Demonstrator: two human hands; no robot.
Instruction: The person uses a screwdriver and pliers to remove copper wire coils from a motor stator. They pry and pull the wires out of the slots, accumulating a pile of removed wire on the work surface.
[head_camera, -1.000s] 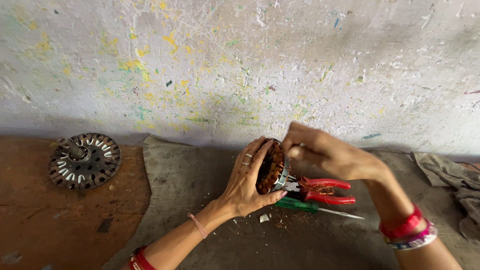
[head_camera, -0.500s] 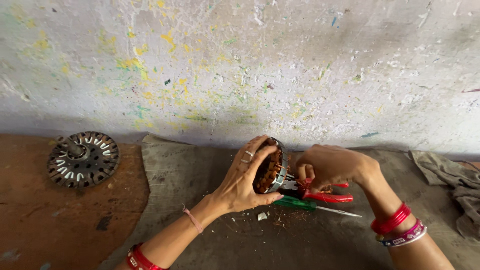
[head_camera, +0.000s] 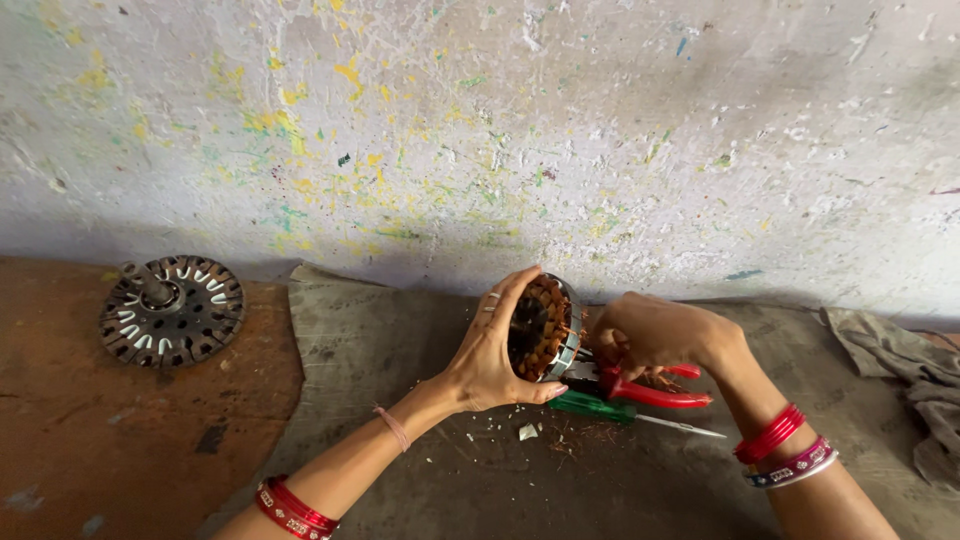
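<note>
My left hand (head_camera: 490, 350) grips a round motor stator (head_camera: 545, 328) with copper windings, held on edge above a grey mat (head_camera: 400, 350). My right hand (head_camera: 650, 335) is just right of the stator, fingers curled down over the red-handled pliers (head_camera: 655, 390) lying on the mat; whether it grips them is hidden. A green-handled screwdriver (head_camera: 595, 407) lies under the pliers, its shaft pointing right.
A second bare stator (head_camera: 172, 310) lies flat on the brown floor at far left. A crumpled grey cloth (head_camera: 905, 365) sits at the right edge. Bits of copper wire and paper scraps (head_camera: 527, 432) litter the mat. A paint-spattered wall (head_camera: 480, 140) rises behind.
My right hand came down from the stator's top edge to the pliers on the mat. My left hand has kept hold of the stator, turning it slightly.
</note>
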